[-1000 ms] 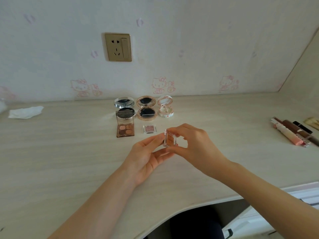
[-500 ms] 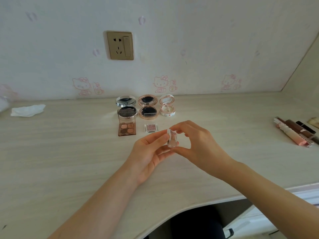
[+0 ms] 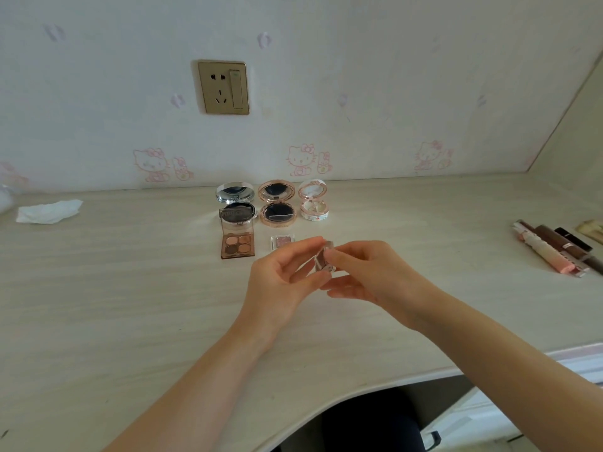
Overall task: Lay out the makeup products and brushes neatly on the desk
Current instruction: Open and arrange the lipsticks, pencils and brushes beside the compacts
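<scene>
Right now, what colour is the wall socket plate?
Gold, brassy finish on the wall socket; head view.

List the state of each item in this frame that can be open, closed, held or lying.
Small clear square case: held off the desk, tilted, pinched by left hand and right hand.
Silver round compact: open.
Rose-gold round compact: open.
White floral round compact: open.
Brown four-pan eyeshadow palette: open, flat.
Small pink single eyeshadow: flat on desk.
Lip tubes: lying side by side.
</scene>
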The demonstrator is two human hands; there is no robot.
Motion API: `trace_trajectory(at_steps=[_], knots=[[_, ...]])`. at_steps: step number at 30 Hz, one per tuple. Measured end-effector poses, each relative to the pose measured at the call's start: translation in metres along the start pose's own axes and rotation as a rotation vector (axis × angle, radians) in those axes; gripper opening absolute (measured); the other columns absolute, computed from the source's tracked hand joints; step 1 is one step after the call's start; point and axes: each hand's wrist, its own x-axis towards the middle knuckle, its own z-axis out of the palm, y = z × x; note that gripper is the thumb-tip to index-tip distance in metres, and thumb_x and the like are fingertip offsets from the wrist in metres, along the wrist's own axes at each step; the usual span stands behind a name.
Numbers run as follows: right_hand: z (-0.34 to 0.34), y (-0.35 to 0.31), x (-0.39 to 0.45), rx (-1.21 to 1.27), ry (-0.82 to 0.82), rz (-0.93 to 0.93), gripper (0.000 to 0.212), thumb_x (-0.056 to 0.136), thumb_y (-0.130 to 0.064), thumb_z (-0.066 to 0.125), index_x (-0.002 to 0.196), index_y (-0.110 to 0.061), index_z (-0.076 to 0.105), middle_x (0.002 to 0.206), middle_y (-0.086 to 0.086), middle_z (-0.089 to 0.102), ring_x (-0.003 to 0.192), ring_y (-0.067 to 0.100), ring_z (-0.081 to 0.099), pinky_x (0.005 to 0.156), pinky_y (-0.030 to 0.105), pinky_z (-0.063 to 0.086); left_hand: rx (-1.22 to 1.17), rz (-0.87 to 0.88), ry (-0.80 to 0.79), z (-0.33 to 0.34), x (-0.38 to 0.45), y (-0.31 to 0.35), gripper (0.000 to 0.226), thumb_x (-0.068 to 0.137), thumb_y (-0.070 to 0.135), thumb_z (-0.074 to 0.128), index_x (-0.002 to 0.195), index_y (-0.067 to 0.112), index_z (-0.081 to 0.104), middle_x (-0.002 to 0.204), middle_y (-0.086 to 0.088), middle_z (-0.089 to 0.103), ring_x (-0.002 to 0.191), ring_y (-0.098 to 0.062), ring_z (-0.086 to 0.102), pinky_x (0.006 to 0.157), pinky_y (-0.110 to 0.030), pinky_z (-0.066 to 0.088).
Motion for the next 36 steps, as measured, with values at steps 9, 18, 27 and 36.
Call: trace_trajectory(at_steps=[9, 18, 27, 36], knots=[[-0.001, 0.006, 0.002, -0.130, 0.124, -0.126, 0.031, 0.080, -0.024, 0.074, 0.108, -0.017, 0.064, 0.093, -0.003, 0.074, 0.084, 0.008, 0.070, 0.072, 0.022, 0.056, -0.249, -0.223, 0.101, 0.004, 0.003, 0.004, 0.030, 0.085, 0.000, 0.063, 0.115, 0.003, 0.066, 0.105, -0.008, 0.072, 0.104, -0.017, 0.067, 0.095, -0.033, 0.051], [0.005, 0.010, -0.001, -0.596, 0.210, -0.522, 0.035, 0.070, -0.023, 0.081, 0.102, -0.024, 0.065, 0.093, -0.018, 0.067, 0.091, -0.004, 0.060, 0.074, 0.015, 0.049, -0.448, -0.456, 0.059, 0.001, 0.004, 0.008, 0.024, 0.082, 0.019, 0.068, 0.097, 0.001, 0.073, 0.102, -0.019, 0.070, 0.100, -0.032, 0.067, 0.086, -0.039, 0.056], [-0.008, 0.003, 0.003, -0.564, 0.128, -0.499, 0.028, 0.069, -0.021, 0.083, 0.093, -0.024, 0.070, 0.088, -0.016, 0.071, 0.091, -0.004, 0.065, 0.080, 0.021, 0.054, -0.527, -0.477, 0.041, 0.001, 0.003, 0.009, 0.022, 0.075, 0.017, 0.069, 0.090, 0.002, 0.076, 0.098, -0.018, 0.071, 0.096, -0.031, 0.068, 0.085, -0.039, 0.057], [-0.022, 0.006, 0.012, -0.487, 0.155, -0.495, 0.010, 0.090, -0.016, 0.063, 0.095, -0.015, 0.072, 0.086, -0.007, 0.074, 0.083, 0.006, 0.070, 0.082, 0.028, 0.056, -0.516, -0.482, 0.028, 0.002, 0.004, 0.006, 0.029, 0.081, 0.014, 0.063, 0.102, -0.006, 0.068, 0.111, -0.027, 0.066, 0.101, -0.036, 0.067, 0.084, -0.040, 0.057]])
